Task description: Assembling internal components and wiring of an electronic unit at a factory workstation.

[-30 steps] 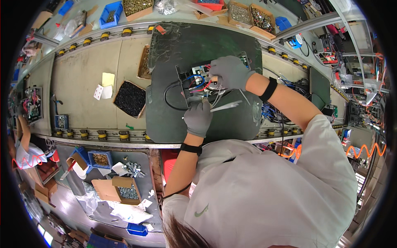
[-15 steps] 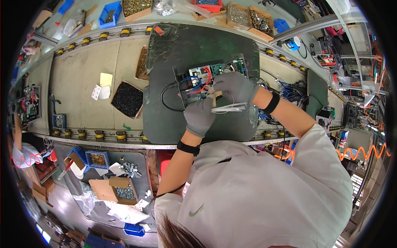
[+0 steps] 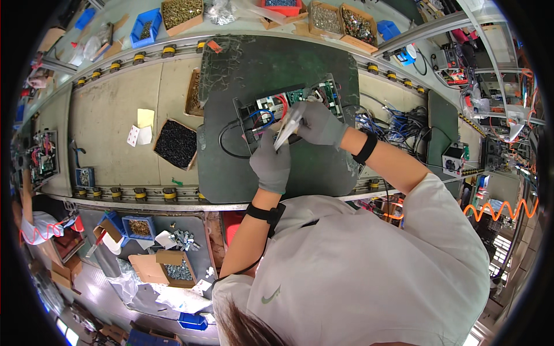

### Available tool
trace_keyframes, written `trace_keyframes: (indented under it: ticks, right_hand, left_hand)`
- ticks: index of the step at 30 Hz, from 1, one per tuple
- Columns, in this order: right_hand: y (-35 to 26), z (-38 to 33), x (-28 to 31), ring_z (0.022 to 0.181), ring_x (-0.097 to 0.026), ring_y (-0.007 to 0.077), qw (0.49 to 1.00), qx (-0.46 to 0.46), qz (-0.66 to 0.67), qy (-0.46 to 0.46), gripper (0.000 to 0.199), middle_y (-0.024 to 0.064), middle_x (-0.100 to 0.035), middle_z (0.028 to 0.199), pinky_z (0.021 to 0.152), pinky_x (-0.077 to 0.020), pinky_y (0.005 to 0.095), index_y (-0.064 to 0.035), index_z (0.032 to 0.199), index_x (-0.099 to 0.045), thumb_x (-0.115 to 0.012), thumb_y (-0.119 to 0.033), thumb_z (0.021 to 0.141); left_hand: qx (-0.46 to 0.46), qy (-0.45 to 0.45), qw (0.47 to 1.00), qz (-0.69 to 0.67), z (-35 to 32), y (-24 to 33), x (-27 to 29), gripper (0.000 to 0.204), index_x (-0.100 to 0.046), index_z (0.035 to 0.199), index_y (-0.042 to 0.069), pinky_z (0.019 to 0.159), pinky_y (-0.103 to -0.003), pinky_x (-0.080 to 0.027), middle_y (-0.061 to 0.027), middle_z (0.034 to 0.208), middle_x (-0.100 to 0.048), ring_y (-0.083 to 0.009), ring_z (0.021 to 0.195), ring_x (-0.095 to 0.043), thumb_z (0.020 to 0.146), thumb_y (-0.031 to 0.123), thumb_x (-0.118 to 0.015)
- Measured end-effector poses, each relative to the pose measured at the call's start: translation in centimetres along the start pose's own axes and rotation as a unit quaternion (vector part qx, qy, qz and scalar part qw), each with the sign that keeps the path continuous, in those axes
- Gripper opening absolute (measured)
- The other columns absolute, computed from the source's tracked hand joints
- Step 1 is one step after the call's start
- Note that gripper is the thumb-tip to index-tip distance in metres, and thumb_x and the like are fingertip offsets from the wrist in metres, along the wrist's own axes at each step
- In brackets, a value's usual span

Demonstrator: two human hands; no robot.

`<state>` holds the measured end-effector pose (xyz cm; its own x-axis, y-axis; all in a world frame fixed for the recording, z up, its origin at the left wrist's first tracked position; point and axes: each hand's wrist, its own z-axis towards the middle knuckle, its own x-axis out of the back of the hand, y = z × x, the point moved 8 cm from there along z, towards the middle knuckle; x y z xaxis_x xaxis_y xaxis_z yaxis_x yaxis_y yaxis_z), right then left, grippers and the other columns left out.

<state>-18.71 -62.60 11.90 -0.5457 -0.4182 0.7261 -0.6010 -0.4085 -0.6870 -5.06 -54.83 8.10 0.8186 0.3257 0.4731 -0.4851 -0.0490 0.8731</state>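
Both my hands wear grey gloves and meet over an opened electronic unit (image 3: 262, 108) with a black metal frame, green circuit boards, and red and blue wires. My left hand (image 3: 271, 166) is closed at the near end of a bundle of thin white strips (image 3: 288, 128) that look like cable ties. The bundle slants up and away, slightly blurred, across the fingertips of my right hand (image 3: 323, 124). My right fingers are curled in beside it; what they grip is hidden. A black cable (image 3: 224, 141) loops out of the unit's left side.
The unit lies on a dark green mat (image 3: 231, 75) over a roller conveyor. Left of it are a box of small black parts (image 3: 175, 144) and paper slips (image 3: 141, 127). Bundled cables (image 3: 398, 124) lie to the right. Bins of screws (image 3: 182, 12) line the far shelf.
The white strips have swung from lying level toward the right to slanting upward between my hands. My right hand has moved slightly left, and the view has shifted a little.
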Motion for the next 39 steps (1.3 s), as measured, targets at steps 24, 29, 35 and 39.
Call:
trace_keyframes:
  ticks: [24, 29, 35, 39]
  right_hand:
    - [4.2, 0.9, -1.4, 0.069, -0.059, 0.0046, 0.931, -0.185, 0.299, -0.1, 0.025, 0.0005, -0.07, 0.092, 0.061, -0.0526, 0.0219, -0.0065, 0.113, -0.074, -0.06, -0.007, 0.092]
    - [4.3, 0.4, -1.5, 0.072, -0.061, 0.0059, 0.903, -0.231, 0.34, -0.125, 0.024, 0.0033, -0.071, 0.095, 0.065, -0.0539, 0.0223, -0.0043, 0.112, -0.074, -0.061, -0.007, 0.092]
    - [4.1, 0.2, -1.6, 0.074, -0.063, 0.0071, 0.911, -0.241, 0.306, -0.132, 0.025, 0.002, -0.072, 0.093, 0.068, -0.0542, 0.0236, -0.006, 0.113, -0.074, -0.062, -0.006, 0.091]
    - [3.6, 0.7, -1.4, 0.075, -0.064, 0.0079, 0.953, -0.171, 0.168, -0.188, 0.028, 0.003, -0.073, 0.093, 0.071, -0.0543, 0.0255, -0.0074, 0.113, -0.074, -0.064, -0.005, 0.087]
  left_hand:
    - [0.141, -0.051, 0.957, -0.249, -0.4, -2.7, -2.9, 0.024, -0.069, 0.097, -0.001, 0.056, -0.026, -0.039, 0.0047, 0.071, -0.058, -0.0048, 0.065, -0.045, 0.094, 0.022, -0.073]
    - [0.131, -0.052, 0.963, -0.229, -0.4, -2.6, -3.0, 0.025, -0.069, 0.098, -0.002, 0.057, -0.026, -0.04, 0.0025, 0.071, -0.059, -0.0056, 0.065, -0.046, 0.093, 0.022, -0.074]
    - [0.105, -0.046, 0.976, -0.186, -0.3, -2.2, -2.9, 0.027, -0.069, 0.106, 0.0, 0.063, -0.032, -0.049, -0.0088, 0.078, -0.068, -0.0141, 0.067, -0.059, 0.091, 0.022, -0.074]
    - [0.061, -0.001, 0.982, -0.177, -0.3, -1.7, -2.6, 0.029, -0.069, 0.106, 0.002, 0.065, -0.034, -0.052, -0.0146, 0.082, -0.071, -0.0233, 0.067, -0.066, 0.089, 0.024, -0.076]
